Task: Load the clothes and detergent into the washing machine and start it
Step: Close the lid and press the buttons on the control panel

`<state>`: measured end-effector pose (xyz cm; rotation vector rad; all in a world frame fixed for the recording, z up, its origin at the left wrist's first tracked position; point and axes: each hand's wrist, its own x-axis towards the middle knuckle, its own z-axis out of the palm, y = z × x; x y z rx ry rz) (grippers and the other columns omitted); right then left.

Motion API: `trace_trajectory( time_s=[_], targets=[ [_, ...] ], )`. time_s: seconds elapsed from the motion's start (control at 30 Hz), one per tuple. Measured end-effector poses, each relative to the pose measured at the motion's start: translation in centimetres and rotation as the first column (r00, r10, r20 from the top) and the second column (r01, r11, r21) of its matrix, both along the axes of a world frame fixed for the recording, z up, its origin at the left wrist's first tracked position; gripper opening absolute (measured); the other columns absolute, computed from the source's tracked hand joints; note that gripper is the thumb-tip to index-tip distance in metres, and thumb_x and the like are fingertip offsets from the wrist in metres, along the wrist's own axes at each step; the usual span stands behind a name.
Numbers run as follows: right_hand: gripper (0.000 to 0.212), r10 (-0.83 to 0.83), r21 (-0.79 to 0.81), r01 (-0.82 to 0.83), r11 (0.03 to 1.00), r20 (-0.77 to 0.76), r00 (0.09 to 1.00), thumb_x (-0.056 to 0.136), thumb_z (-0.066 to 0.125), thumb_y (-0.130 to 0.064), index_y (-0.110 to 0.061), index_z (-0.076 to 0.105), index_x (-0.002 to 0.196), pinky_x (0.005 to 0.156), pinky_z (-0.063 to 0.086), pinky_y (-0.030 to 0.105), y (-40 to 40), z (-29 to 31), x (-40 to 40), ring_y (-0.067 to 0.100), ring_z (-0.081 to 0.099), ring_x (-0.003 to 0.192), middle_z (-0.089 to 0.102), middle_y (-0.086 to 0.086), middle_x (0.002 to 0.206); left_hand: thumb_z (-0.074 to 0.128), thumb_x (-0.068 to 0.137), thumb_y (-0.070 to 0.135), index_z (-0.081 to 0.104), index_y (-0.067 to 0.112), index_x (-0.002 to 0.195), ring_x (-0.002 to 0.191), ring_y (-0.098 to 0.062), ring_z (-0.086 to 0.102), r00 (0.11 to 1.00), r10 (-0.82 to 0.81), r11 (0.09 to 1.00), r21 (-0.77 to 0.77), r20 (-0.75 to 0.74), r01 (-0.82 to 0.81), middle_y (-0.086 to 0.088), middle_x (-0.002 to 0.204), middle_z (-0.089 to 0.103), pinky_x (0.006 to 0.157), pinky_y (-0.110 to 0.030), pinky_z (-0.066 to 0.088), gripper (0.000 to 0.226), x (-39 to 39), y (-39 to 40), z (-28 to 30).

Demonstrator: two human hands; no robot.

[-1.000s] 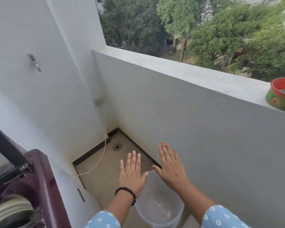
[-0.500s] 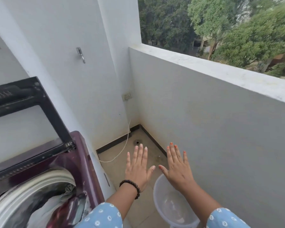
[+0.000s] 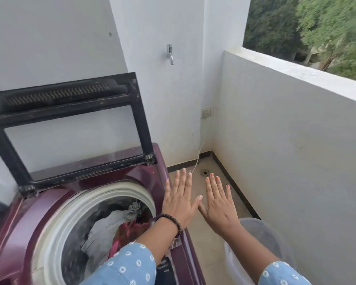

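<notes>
Two hands are all we hold out in front of us here, and neither grips anything: our left hand (image 3: 180, 199) and our right hand (image 3: 218, 200) are both spread flat, palms down, fingers straight and slightly fanned, thumbs nearly touching. A dark bead bracelet (image 3: 171, 220) circles the left wrist, and both sleeves are light blue with white rings. The left hand hangs over the right edge of the maroon washing machine (image 3: 35, 219), the right one above the tiled floor (image 3: 206, 241). The machine's black-framed lid (image 3: 70, 128) stands raised at the back. Inside the drum lie the clothes (image 3: 111, 229), a white piece and a red patterned one. A translucent bucket (image 3: 263, 231) stands on the floor just under our right forearm, close to the balcony wall (image 3: 286, 151).
</notes>
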<state>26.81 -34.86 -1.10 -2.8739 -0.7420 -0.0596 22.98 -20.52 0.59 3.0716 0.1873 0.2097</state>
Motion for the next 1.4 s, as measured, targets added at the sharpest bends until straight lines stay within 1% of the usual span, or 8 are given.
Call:
trace_trajectory(
  time_s=[0.1, 0.27, 0.4, 0.53, 0.77, 0.93, 1.17, 1.4],
  targets=[
    [0.101, 0.075, -0.017, -0.077, 0.997, -0.084, 0.994, 0.069, -0.036, -0.073, -0.014, -0.023, 0.15, 0.117, -0.018, 0.041, 3.0, 0.8, -1.5, 0.022, -0.031, 0.144, -0.033, 0.003, 0.156, -0.006, 0.092, 0.063, -0.001, 0.015, 0.154, 0.149, -0.029, -0.006, 0.999, 0.038, 0.999, -0.022, -0.01, -0.038, -0.007, 0.163, -0.003, 0.114, -0.045, -0.008, 0.078, -2.1, 3.1, 0.3],
    [0.104, 0.153, -0.04, -0.157, 0.987, -0.085, 0.984, 0.066, -0.038, -0.072, -0.014, -0.023, 0.15, 0.113, -0.021, 0.04, 7.9, 1.3, -3.2, 0.023, -0.028, 0.145, -0.028, 0.005, 0.158, 0.006, 0.1, 0.055, 0.036, 0.009, 0.149, 0.144, -0.028, 0.031, 0.979, 0.174, 0.982, -0.058, -0.104, -0.181, -0.011, 0.156, 0.035, 0.111, -0.048, 0.016, 0.074, -5.1, 7.7, -0.6],
    [0.097, 0.211, -0.048, -0.215, 0.976, -0.062, 0.975, 0.077, -0.022, -0.075, -0.013, -0.017, 0.152, 0.114, -0.018, 0.041, 11.2, 0.8, -4.6, 0.024, -0.025, 0.145, -0.025, 0.004, 0.157, -0.017, 0.082, 0.056, -0.018, 0.017, 0.15, 0.147, -0.022, -0.022, 0.97, 0.202, 0.97, -0.104, -0.138, -0.217, -0.002, 0.159, -0.022, 0.117, -0.044, -0.019, 0.079, -7.9, 10.4, -1.2],
    [0.083, 0.248, -0.017, -0.249, 0.968, -0.046, 0.968, 0.09, 0.002, -0.067, -0.013, -0.008, 0.152, 0.116, -0.011, 0.041, 13.6, -0.4, -6.3, 0.025, -0.016, 0.147, -0.011, 0.005, 0.161, -0.026, 0.073, 0.051, -0.03, 0.019, 0.143, 0.139, -0.017, -0.035, 0.944, 0.268, 0.952, -0.097, -0.191, -0.289, 0.002, 0.154, -0.033, 0.114, -0.043, -0.021, 0.077, -10.5, 12.7, -1.8],
    [0.083, 0.275, -0.031, -0.276, 0.961, -0.019, 0.961, 0.096, 0.006, -0.065, -0.007, 0.015, 0.154, 0.118, 0.011, 0.049, 16.8, -1.0, -8.6, 0.029, 0.008, 0.149, 0.01, 0.009, 0.161, -0.021, 0.076, 0.055, -0.028, 0.02, 0.143, 0.141, -0.019, -0.033, 0.935, 0.294, 0.938, -0.128, -0.2, -0.322, 0.001, 0.155, -0.031, 0.115, -0.044, -0.02, 0.076, -13.1, 15.9, -3.5],
    [0.087, 0.315, -0.039, -0.316, 0.948, -0.034, 0.949, 0.09, 0.002, -0.067, -0.01, 0.0, 0.156, 0.118, -0.014, 0.041, 19.2, -1.3, -9.6, 0.024, -0.015, 0.148, -0.01, 0.005, 0.162, -0.02, 0.077, 0.058, -0.024, 0.019, 0.146, 0.143, -0.02, -0.031, 0.931, 0.299, 0.935, -0.132, -0.209, -0.33, 0.0, 0.156, -0.029, 0.116, -0.044, -0.019, 0.079, -14.6, 18.1, -3.8],
    [0.077, 0.307, -0.083, -0.312, 0.947, -0.06, 0.95, 0.093, 0.03, -0.059, -0.002, 0.046, 0.142, 0.112, 0.015, 0.045, 22.9, -1.5, -11.3, 0.026, 0.031, 0.14, 0.043, 0.015, 0.15, -0.023, 0.076, 0.056, -0.028, 0.019, 0.145, 0.141, -0.019, -0.034, 0.927, 0.32, 0.936, -0.085, -0.196, -0.341, 0.0, 0.153, -0.033, 0.118, -0.045, -0.018, 0.079, -16.5, 21.4, -3.7],
    [0.08, 0.339, -0.075, -0.338, 0.938, -0.008, 0.941, 0.094, 0.027, -0.063, -0.004, 0.027, 0.149, 0.115, 0.02, 0.048, 26.6, -2.6, -12.1, 0.027, 0.02, 0.146, 0.028, 0.012, 0.158, 0.007, 0.091, 0.054, 0.002, 0.013, 0.152, 0.148, -0.026, -0.002, 0.914, 0.364, 0.924, -0.053, -0.178, -0.378, -0.009, 0.163, 0.005, 0.121, -0.044, -0.01, 0.074, -18.1, 25.0, -4.4]
  ],
)
